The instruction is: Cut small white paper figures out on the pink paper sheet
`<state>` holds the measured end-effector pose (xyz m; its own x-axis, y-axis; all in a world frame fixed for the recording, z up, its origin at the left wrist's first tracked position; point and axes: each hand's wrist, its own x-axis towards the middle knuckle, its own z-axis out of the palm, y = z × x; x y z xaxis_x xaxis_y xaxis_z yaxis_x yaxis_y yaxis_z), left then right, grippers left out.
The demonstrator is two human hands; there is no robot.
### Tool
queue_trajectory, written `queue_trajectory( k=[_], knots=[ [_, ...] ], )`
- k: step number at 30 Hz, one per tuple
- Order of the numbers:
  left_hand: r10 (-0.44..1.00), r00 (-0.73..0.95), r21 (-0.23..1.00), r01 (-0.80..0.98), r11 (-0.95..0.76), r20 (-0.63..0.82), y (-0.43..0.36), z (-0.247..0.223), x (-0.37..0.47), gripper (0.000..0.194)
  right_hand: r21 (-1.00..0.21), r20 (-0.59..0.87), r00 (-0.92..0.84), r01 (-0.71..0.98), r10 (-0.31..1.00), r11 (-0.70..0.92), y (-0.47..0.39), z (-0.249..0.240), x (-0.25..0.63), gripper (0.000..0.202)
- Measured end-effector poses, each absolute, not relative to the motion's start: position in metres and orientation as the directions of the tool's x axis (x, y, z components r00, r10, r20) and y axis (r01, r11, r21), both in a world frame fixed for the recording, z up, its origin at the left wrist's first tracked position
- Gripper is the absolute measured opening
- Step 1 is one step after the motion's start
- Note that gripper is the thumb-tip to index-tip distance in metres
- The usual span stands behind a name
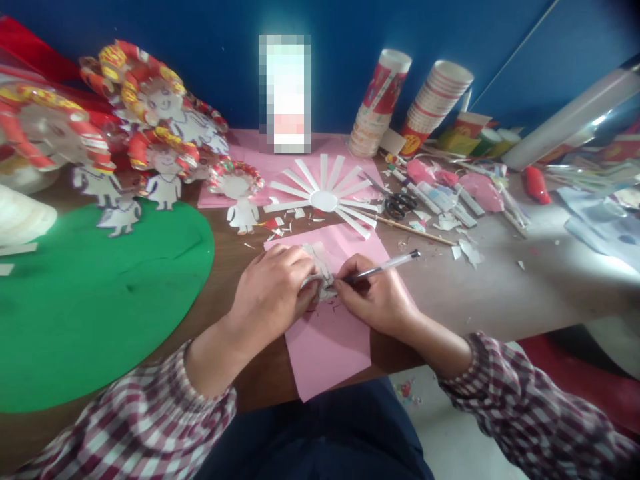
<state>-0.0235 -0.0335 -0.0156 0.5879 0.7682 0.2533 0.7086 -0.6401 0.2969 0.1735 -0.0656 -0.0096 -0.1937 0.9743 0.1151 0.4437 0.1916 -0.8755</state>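
Observation:
My right hand [375, 293] grips a black-and-clear pen [385, 265], its tip end down at a small white paper piece [325, 270] with dark drawn lines. Curled over that piece's left side, my left hand [275, 287] pinches it; the fingers cover part of its shape. Under both hands lies a sheet of pink paper [330, 353], with a few dark pen marks below the white piece. Just beyond is a white paper cup cut into fanned strips [324, 200]. A paper figure with a patterned ring [243, 213] stands to the left of it.
A green round board [150, 287] covers the left, with several ringed paper figures [163, 180] behind it. Paper cup stacks [385, 100] lean at the back. Black-handled scissors [400, 203], a wooden stick [415, 230], markers and scraps lie to the right.

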Motion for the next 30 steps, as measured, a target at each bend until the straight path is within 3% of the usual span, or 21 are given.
queue_trajectory(
  k=[30],
  knots=[
    [0.765,0.595,0.301,0.703,-0.645,0.248,-0.0324,-0.0165,-0.0241,0.008,-0.871,0.099,-0.209,0.454,0.973,0.186,-0.0659,-0.0062,0.1732,0.008]
  ],
)
